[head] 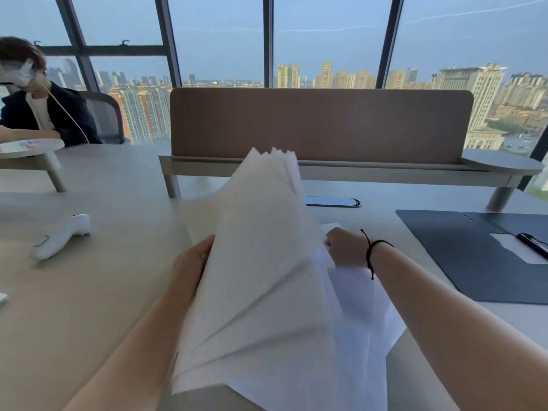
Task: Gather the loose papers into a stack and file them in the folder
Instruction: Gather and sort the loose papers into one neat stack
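A fanned bunch of white papers point(258, 262) stands tilted up from the desk in the middle of the view, its corners splayed at the top. My left hand point(192, 262) grips its left edge. My right hand point(345, 247), a black cord around the wrist, is closed on the papers' right side, partly hidden behind the sheets. More white sheets point(358, 298) lie flat under my right forearm. The dark folder point(462, 253) lies open on the desk at the right, with a white sheet and a black clip inside.
A brown divider screen point(320, 123) on a raised shelf crosses the back of the desk. A white handheld device point(60, 235) lies at the left. A person sits at the far left by a small round stand point(32, 146). Windows rise behind.
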The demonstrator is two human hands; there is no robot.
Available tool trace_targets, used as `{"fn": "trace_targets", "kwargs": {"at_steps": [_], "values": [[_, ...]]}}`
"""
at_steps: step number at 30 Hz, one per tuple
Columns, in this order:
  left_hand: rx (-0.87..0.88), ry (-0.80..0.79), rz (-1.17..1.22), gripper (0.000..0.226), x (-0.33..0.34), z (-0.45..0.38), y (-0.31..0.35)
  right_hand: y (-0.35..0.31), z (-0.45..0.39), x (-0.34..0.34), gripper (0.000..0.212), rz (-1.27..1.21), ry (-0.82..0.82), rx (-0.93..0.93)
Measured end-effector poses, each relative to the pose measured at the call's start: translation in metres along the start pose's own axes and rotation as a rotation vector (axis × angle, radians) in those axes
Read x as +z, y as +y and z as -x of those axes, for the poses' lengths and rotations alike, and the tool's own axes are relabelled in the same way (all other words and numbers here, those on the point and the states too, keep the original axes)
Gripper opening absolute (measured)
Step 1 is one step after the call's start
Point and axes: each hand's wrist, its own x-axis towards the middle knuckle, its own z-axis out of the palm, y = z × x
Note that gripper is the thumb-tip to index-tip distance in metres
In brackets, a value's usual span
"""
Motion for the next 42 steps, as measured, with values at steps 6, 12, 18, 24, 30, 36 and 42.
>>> {"fn": "trace_targets", "kwargs": {"at_steps": [6,12,18,24,30,36,42], "values": [[0.211,-0.157,-0.535,0.028,0.005,0.005,-0.002,0.018,0.006,-0.019,0.017,-0.106,0.017,0.063],[0.282,-0.234,-0.615,0.049,0.001,0.006,-0.002,0.014,0.011,-0.033,0.014,-0.318,0.167,-0.199],[0.319,-0.215,-0.604,0.048,-0.008,0.006,0.002,0.0,0.038,-0.056,0.011,-0.486,0.075,-0.286],[0.338,-0.208,-0.473,0.027,-0.007,0.007,-0.001,0.065,0.055,-0.028,0.055,-0.987,-0.114,-0.061],[0.34,-0.187,-0.275,0.022,-0.004,0.004,0.001,0.085,0.07,0.025,0.038,-1.268,-0.065,-0.039],[0.339,-0.192,-0.336,0.053,-0.006,0.002,0.0,0.06,0.058,0.041,0.026,-1.163,0.283,-0.09],[0.515,-0.159,-0.639,0.03,-0.004,0.003,0.002,0.065,0.061,0.044,0.031,-0.981,0.394,-0.096]]}}
